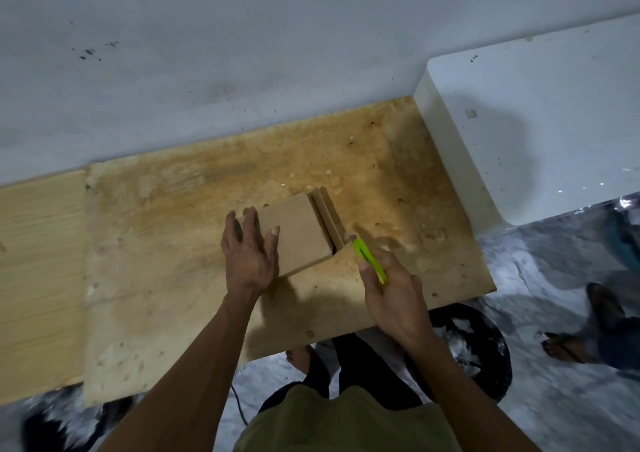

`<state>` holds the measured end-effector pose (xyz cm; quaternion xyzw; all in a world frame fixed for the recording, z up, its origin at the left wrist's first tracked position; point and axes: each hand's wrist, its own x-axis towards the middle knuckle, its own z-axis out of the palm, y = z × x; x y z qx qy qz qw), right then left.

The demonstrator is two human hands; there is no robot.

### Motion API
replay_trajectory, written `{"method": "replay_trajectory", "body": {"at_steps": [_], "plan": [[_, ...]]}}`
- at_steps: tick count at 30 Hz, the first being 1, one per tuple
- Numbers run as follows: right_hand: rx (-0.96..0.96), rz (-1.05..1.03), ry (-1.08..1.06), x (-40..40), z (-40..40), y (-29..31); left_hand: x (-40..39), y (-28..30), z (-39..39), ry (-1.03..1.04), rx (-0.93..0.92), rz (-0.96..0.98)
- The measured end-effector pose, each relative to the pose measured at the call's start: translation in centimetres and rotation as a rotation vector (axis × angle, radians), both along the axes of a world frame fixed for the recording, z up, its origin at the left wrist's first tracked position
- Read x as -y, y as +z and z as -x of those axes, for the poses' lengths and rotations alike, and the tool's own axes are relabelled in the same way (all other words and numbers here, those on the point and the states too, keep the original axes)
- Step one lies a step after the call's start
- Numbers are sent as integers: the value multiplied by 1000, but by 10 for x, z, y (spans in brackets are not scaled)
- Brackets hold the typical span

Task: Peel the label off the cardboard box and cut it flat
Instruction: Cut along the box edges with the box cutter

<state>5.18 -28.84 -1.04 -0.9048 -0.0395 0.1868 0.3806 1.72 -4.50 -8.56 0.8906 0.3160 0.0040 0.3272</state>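
At frame centre on the board (pixel 173 243), keep the box (pixel 294 233) pinned under the flat, spread left hand (pixel 249 254), draw the cutter (pixel 369 259), clenched in the right hand (pixel 394 299), slowly down the right-hand seam, blade clear of the steadying fingers.

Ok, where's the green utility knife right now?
In the head view, the green utility knife is gripped in the right hand, its tip at the cardboard box's right near corner on the plywood board.

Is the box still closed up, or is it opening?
Opening. The cardboard box has flaps sticking up on its right side, with a dark gap beside them.
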Motion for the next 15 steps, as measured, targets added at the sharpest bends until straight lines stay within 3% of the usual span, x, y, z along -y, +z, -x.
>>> {"method": "replay_trajectory", "body": {"at_steps": [12, 15], "plan": [[0, -83, -211, 1, -72, 3, -1, 0, -1, 4, -26, 6], [-24, -72, -169, 0, -85, -9, -1, 0, 0, 3, -24, 5]]}}
